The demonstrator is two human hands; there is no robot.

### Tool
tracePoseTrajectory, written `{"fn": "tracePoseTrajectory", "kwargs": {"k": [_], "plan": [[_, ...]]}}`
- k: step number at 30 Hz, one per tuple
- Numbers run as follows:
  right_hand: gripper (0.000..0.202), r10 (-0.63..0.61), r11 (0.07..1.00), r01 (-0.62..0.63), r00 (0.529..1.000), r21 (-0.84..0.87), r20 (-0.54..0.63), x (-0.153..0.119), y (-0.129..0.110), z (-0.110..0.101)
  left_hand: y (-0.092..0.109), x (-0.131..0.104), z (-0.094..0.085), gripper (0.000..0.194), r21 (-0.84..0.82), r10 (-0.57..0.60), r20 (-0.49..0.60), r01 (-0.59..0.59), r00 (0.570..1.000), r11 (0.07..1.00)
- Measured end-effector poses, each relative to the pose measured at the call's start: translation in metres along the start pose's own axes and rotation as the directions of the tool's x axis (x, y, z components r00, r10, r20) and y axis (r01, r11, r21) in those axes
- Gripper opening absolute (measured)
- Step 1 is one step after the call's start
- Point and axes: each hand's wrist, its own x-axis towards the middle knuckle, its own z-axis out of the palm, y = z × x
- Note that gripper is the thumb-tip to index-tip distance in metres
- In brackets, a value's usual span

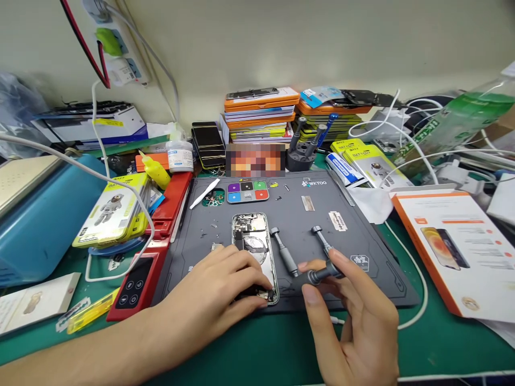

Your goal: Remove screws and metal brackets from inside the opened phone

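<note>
Before a pale wall (257, 53), a green tabletop (430, 343) bears a flat dark-grey mat (298, 212). Just nine o'clock of centre, the left hand (223, 281) curls, hold unclear, over an opened silver-framed phone (262, 252), likely light, stiff, fragile: grip the rim. At four o'clock, the right hand (358, 313) pinches a dark-grey cylindrical screwdriver (316, 276).

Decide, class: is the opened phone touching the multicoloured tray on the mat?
Apart. The head view shows a strip of bare dark mat between the top end of the opened phone and the lower edge of the multicoloured tray.
</note>
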Motion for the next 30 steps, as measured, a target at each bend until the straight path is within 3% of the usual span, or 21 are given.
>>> {"fn": "tracePoseTrajectory", "kwargs": {"k": [4,10,19,22,26,30], "plan": [[0.077,-0.022,1.000,0.022,1.000,0.006,-0.004,-0.001,-0.001,0.001,-0.002,-0.004,-0.001,0.017,-0.007,0.001,0.007,-0.001,1.000,1.000],[0.076,0.003,1.000,-0.002,1.000,0.030,-0.009,-0.001,-0.004,0.000,0.000,0.001,0.005,0.014,-0.076,0.000,-0.040,-0.004,0.999,0.997],[0.070,0.016,1.000,-0.015,1.000,0.022,-0.008,0.002,-0.004,0.000,-0.001,0.004,0.003,0.008,-0.044,0.005,0.038,-0.004,0.999,0.999],[0.070,0.021,1.000,-0.020,1.000,0.013,-0.013,0.001,-0.004,0.001,-0.004,-0.001,0.003,0.011,0.006,0.084,0.007,-0.084,0.996,0.996],[0.069,0.021,1.000,-0.021,1.000,0.009,-0.015,0.003,-0.006,0.003,-0.005,-0.004,0.004,0.026,0.283,0.283,-0.027,-0.265,0.959,0.922],[0.068,0.002,1.000,-0.002,1.000,-0.001,-0.014,0.005,-0.006,0.003,-0.006,-0.003,0.005,0.024,0.306,0.316,-0.033,-0.291,0.948,0.906]]}}
